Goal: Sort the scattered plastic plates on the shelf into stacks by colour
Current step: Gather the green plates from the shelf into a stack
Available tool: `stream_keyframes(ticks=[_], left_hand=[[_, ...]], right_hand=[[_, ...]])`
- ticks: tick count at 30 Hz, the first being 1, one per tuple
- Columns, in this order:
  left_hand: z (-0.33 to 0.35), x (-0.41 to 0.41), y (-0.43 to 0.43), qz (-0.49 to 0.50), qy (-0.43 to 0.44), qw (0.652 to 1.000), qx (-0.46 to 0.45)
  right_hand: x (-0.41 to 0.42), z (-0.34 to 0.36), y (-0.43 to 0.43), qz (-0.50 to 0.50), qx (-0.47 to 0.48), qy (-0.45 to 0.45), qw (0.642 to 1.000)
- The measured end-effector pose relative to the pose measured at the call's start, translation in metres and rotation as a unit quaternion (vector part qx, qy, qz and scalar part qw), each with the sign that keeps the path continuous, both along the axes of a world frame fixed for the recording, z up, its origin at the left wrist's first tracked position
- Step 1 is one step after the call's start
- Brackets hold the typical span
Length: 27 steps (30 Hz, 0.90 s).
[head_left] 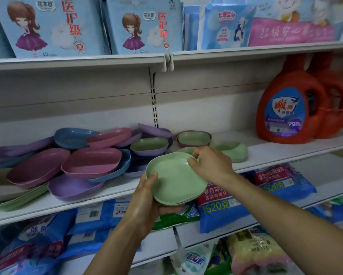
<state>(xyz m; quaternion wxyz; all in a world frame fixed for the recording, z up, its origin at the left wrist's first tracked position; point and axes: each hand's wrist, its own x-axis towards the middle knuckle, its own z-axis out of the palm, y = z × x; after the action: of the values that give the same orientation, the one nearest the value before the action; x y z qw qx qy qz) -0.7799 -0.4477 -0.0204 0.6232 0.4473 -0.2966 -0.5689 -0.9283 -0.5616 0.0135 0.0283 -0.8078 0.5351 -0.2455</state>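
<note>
- Shelf (275, 151): bare board lies between the green plates and the red detergent jugs (285, 108) at the right end.
- Mixed pile (91, 162) of pink, purple and blue plates fills the left half, tilted and overlapping, some reaching the front edge.
- Green stack (174, 181), at least 2 nested plates, is held over the shelf's front edge, hollow up, tipped slightly toward the camera; rounded-square, no clear long axis.
- Pink plate (206, 135) at the back holds 1 green plate; a purple plate (156, 151) holds another.
- Right hand (212, 163) pinches the stack's far right rim.
- Left hand (145, 197) cups the near left corner, thumb on the rim, fingers beneath.
</note>
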Motion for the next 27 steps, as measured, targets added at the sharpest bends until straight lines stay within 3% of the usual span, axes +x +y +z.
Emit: stream_keyframes(ticks=[3, 6, 9, 11, 14, 17, 19, 24, 27], left_hand=[[-0.001, -0.003, 0.000, 0.011, 0.002, 1.000, 0.009], [0.001, -0.004, -0.003, 0.021, 0.002, 1.000, 0.017], [0.001, -0.007, -0.006, 0.026, 0.006, 0.999, 0.025], [0.000, -0.008, -0.009, 0.024, 0.011, 0.999, 0.028], [-0.002, -0.011, -0.012, 0.024, 0.010, 0.999, 0.032], [-0.003, -0.014, -0.014, 0.027, 0.000, 0.999, 0.035], [-0.001, -0.015, -0.013, 0.023, -0.001, 0.999, 0.033], [0.000, -0.015, -0.009, 0.022, -0.003, 0.999, 0.028], [-0.001, -0.010, -0.003, 0.021, -0.011, 0.999, 0.023]], right_hand=[[-0.011, -0.002, -0.003, 0.011, 0.104, -0.101, 0.989], [-0.040, 0.003, -0.026, -0.061, 0.097, -0.188, 0.975], [-0.078, 0.001, -0.057, -0.193, 0.097, -0.193, 0.957], [-0.097, -0.005, -0.071, -0.232, 0.129, -0.171, 0.949], [-0.108, -0.018, -0.086, -0.247, 0.193, -0.159, 0.936], [-0.107, -0.027, -0.096, -0.231, 0.231, -0.273, 0.905], [-0.105, -0.031, -0.099, -0.234, 0.235, -0.327, 0.885], [-0.108, -0.027, -0.094, -0.262, 0.219, -0.330, 0.880], [-0.108, -0.023, -0.083, -0.242, 0.178, -0.387, 0.872]])
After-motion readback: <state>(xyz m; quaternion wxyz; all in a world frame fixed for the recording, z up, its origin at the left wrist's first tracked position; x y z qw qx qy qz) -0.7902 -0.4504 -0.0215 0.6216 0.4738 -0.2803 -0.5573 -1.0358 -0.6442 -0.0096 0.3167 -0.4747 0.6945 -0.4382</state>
